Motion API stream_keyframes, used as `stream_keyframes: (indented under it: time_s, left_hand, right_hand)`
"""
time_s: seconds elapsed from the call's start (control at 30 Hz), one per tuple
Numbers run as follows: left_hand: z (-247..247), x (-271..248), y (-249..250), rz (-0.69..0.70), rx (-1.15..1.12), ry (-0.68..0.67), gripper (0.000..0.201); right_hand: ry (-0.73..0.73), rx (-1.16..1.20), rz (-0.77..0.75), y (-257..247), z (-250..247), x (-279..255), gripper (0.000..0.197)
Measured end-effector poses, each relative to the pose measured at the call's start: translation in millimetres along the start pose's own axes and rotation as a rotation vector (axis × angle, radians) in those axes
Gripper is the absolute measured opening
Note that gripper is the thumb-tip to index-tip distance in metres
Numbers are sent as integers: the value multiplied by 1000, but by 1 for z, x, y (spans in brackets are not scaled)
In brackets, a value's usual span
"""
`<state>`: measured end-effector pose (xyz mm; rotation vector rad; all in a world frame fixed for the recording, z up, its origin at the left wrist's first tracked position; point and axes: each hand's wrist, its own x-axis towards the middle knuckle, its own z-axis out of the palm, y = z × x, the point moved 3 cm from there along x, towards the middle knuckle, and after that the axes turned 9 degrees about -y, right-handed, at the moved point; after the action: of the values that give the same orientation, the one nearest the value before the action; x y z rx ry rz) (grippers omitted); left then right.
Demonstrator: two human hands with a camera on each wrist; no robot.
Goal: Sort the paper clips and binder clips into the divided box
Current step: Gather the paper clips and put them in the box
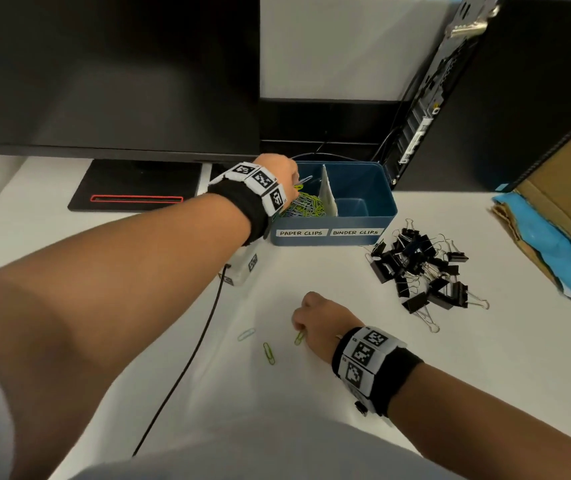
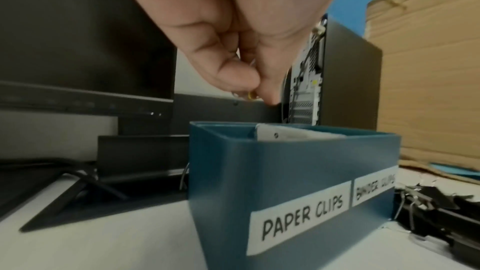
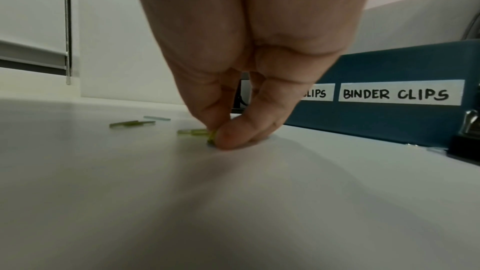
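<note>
The blue divided box (image 1: 374,216) stands mid-desk, labelled PAPER CLIPS and BINDER CLIPS; its left compartment holds several coloured paper clips (image 1: 306,206), its right one looks empty. My left hand (image 1: 282,171) hovers over the left compartment, pinching paper clips (image 2: 250,95) between thumb and fingers. My right hand (image 1: 306,315) is down on the white desk, pinching a green paper clip (image 1: 299,337) (image 3: 197,132) that lies there. Two more loose paper clips, one pale blue (image 1: 246,334) and one green (image 1: 269,353), lie to its left. A pile of black binder clips (image 1: 422,268) sits right of the box.
A monitor (image 1: 110,71) and its black stand base (image 1: 135,185) are behind the left arm. A computer tower (image 1: 484,91) stands behind the box. Cardboard (image 1: 561,209) and blue paper lie at the right edge. A black cable (image 1: 187,362) runs across the desk.
</note>
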<state>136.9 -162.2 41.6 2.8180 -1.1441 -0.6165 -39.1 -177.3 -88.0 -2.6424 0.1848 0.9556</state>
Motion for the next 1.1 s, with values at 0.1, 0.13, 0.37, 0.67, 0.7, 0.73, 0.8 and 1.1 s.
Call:
stream_keyframes:
  time_s: [0.1,0.13,0.37,0.67,0.7,0.73,0.8,1.1]
  left_hand:
    - [9,16,-5,-21,54,-111,44]
    - [12,18,-7,-25,26,-136,51]
    - [36,-48,-14,155,-178,-13,46]
    - [172,-117,-32,94,-30,-502,52]
    - [175,-117,-29,104,-36,-495,48]
    - [177,-117,-26,119,-43,-493,43]
    - [180,-117,-23,148,-70,-485,34]
    - [163,-114,-28,129,-194,-326,32]
  right_hand:
    - [-4,12,-7,1,-2,0,23]
    - [-4,31,-14,2,-2,0,22]
    - [49,80,-66,8,-1,-10,25]
    - [35,5,-77,0,2,-8,25]
    - [33,7,-70,0,3,-8,25]
    - [33,7,-65,0,4,-9,25]
    - [42,2,-68,-2,3,-10,24]
    - [46,92,1,2,5,-19,51]
